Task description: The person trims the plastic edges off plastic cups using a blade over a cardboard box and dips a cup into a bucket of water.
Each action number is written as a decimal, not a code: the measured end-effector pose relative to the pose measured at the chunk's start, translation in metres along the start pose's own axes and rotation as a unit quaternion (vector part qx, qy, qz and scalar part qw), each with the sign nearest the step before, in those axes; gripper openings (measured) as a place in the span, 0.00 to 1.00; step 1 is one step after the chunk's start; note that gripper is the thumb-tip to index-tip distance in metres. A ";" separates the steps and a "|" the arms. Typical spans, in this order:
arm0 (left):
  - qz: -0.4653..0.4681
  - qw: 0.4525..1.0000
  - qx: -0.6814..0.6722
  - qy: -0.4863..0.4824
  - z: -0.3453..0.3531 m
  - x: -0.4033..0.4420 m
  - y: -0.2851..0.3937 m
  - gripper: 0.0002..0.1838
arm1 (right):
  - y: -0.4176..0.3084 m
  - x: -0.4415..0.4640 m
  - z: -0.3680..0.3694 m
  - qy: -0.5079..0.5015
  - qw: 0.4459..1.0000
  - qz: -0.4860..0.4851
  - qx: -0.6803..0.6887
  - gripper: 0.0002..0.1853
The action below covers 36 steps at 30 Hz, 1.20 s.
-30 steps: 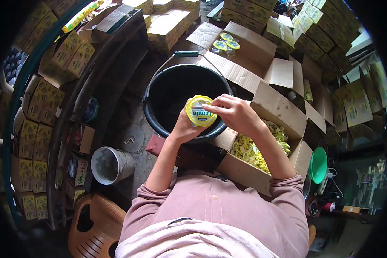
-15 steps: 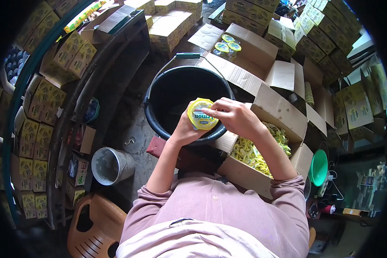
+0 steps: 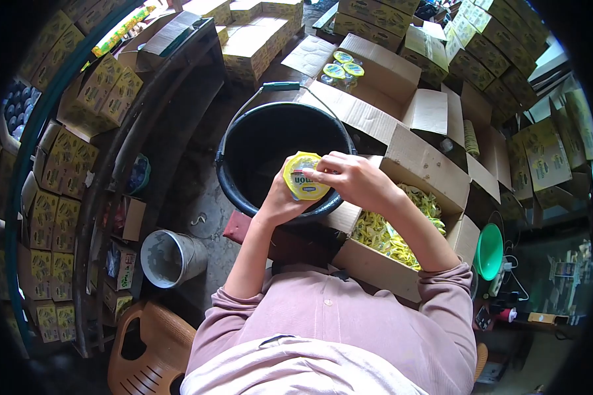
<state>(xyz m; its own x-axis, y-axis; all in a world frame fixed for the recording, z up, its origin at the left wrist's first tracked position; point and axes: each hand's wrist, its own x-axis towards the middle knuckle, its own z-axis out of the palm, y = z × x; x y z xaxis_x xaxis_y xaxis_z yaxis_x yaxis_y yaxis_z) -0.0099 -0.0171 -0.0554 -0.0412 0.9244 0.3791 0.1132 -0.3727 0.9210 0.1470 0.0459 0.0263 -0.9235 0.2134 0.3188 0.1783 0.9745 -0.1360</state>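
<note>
In my left hand (image 3: 285, 201) is a plastic cup with a yellow lid (image 3: 307, 186) printed with "Lemon", its top facing me over the rim of a black bucket (image 3: 244, 131). The fingers wrap around the cup's side and hide most of its body. My right hand (image 3: 356, 182) is closed, with its fingertips against the upper right of the lid. A thin dark red sliver shows by those fingertips, but I cannot make out what it is. Below my right forearm, a cardboard box (image 3: 435, 164) holds a heap of yellow strips (image 3: 392, 230).
An open carton (image 3: 382, 62) beyond the bucket contains several yellow-lidded cups (image 3: 342, 66). A grey-white pail (image 3: 171, 257) and a brown plastic chair (image 3: 155, 342) stand at left. The green bowl (image 3: 489, 251) is at right. Stacked printed cartons (image 3: 53, 224) line both sides.
My right fingers have shifted slightly left across the lid, covering more of the print. The cup stays in my left hand, and the whole view has shifted a little.
</note>
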 end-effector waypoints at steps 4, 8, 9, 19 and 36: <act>-0.019 0.999 -0.027 0.013 0.002 -0.001 0.002 0.27 | 0.006 -0.006 -0.006 -0.008 1.000 -0.003 -0.015 0.20; 0.001 0.999 0.032 0.026 0.001 0.001 0.003 0.26 | 0.017 -0.015 -0.015 -0.036 0.999 0.007 -0.027 0.19; 0.001 0.999 0.035 0.029 0.001 0.001 0.003 0.26 | 0.019 -0.016 -0.019 -0.030 0.999 0.006 -0.027 0.20; 0.022 0.994 0.073 0.076 -0.003 -0.004 -0.007 0.34 | 0.033 -0.028 -0.035 0.045 0.994 0.097 0.006 0.21; -0.015 0.984 0.108 0.138 0.000 0.000 -0.005 0.32 | -0.026 0.007 0.016 0.140 0.950 0.238 0.147 0.16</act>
<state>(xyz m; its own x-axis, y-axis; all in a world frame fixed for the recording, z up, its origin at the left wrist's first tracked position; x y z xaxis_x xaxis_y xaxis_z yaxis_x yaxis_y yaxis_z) -0.0105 -0.0153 -0.0604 -0.3116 0.8665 0.3899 0.3157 -0.2926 0.9026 0.1303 0.0212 0.0173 -0.6288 0.6746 0.3866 0.4118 0.7107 -0.5704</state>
